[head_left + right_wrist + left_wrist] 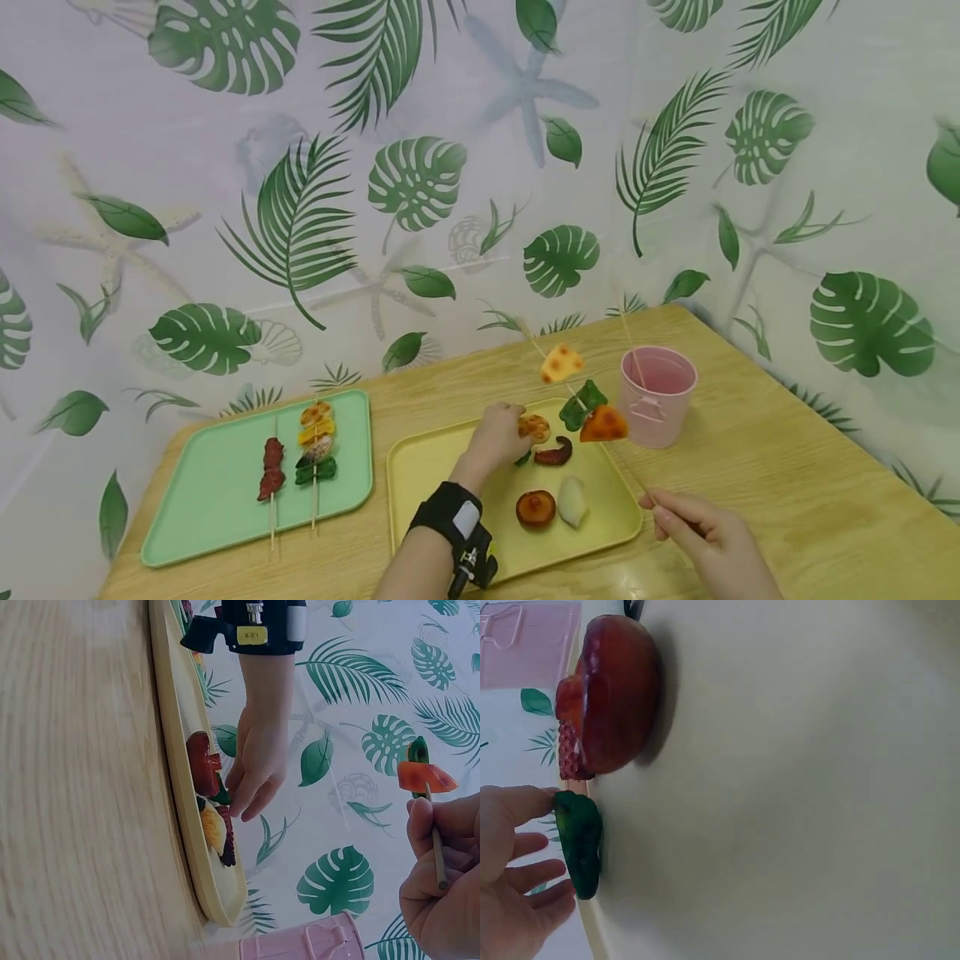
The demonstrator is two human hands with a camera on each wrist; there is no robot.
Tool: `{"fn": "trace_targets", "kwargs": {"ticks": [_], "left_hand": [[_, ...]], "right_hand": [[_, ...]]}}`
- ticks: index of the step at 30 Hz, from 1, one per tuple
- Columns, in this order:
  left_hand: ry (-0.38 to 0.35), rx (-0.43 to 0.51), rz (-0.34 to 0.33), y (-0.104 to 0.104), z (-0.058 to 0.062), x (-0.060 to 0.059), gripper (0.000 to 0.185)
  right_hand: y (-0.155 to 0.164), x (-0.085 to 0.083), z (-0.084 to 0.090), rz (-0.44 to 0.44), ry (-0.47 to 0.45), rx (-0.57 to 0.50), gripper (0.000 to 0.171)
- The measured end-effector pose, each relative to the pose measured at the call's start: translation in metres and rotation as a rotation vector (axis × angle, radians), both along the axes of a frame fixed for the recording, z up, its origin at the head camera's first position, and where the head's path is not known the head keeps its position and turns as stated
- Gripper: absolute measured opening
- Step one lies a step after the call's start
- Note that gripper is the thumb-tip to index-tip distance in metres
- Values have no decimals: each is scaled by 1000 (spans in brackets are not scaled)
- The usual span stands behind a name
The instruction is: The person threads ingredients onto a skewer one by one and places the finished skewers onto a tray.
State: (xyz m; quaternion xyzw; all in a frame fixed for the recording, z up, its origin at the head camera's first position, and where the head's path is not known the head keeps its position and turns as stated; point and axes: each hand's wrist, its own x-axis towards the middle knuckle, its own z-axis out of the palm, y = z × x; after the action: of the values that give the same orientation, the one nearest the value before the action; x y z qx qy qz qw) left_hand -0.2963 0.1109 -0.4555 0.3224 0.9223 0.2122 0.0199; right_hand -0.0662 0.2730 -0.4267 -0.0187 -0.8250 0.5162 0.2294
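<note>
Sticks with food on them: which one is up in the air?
The skewer pinched in the right hand, carrying yellow, green and orange pieces. The other two lie flat on the green tray.

Bare wood lies open along the lower right of the head view, right of the yellow tray point(420, 492); the near half of that tray is free, while food pieces crowd its far end around the left hand point(495, 435); the pink bucket point(657, 407) blocks the tray's upper right corner; the loaded skewer point(592, 408) slants across the gap between them; the green tray point(202, 500) fills the left.
</note>
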Motion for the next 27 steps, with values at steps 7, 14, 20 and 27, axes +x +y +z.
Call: {"fn": "trace_targets", "kwargs": {"ticks": [7,14,20,27], "left_hand": [[51,-69,-35,9,-7,0,42],[82,-48,13,8,-14,0,25],[123,-48,30,7,-15,1,27],[67,60,8,4,-10,0,34]], "right_hand": [[0,2,-4,15,33,-32,21],[1,3,-5,31,9,-32,23],[5,5,-7,89,27,4,22],[5,3,-7,159,12,15,21]]}}
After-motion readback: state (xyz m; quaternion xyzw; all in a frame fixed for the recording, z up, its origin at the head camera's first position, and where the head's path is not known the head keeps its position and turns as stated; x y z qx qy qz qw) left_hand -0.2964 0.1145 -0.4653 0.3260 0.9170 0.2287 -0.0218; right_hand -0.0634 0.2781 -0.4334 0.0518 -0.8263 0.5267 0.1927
